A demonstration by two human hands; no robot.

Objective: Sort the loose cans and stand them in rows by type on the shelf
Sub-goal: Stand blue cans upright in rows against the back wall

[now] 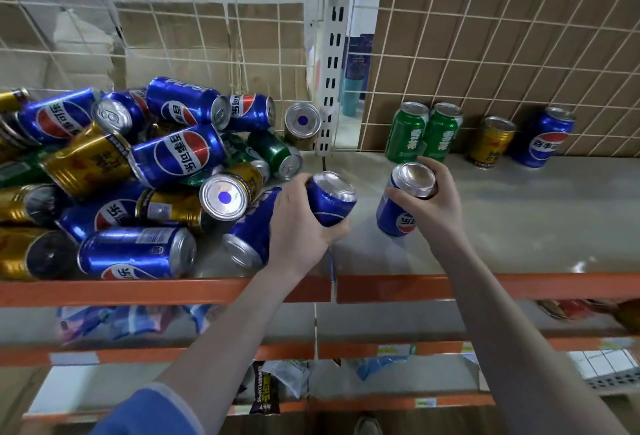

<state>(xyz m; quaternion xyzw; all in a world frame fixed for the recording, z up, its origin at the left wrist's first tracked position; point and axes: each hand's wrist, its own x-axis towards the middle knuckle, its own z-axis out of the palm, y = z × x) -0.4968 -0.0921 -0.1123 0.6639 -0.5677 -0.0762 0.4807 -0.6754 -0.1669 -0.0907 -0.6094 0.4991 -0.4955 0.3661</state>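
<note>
Four cans stand upright against the wire grid [502,53] at the back of the shelf [519,220], on its right half: two green cans [424,131] touching side by side, then one gold can [491,142] a little apart, then one blue can [547,140] beside it. On the left half lies a loose pile of cans [131,178] in the same three colours, mostly on their sides and stacked over one another; the blue ones carry a red, white and blue round logo, and two gold ones show silver ends with a blue dot. The exact count in the pile cannot be told. The left hand [301,223] is curled round one blue can [330,199] at the pile's right edge, tilted. The right hand [434,199] grips another blue can [403,202] by its top, tilted, over the bare middle of the shelf.
</note>
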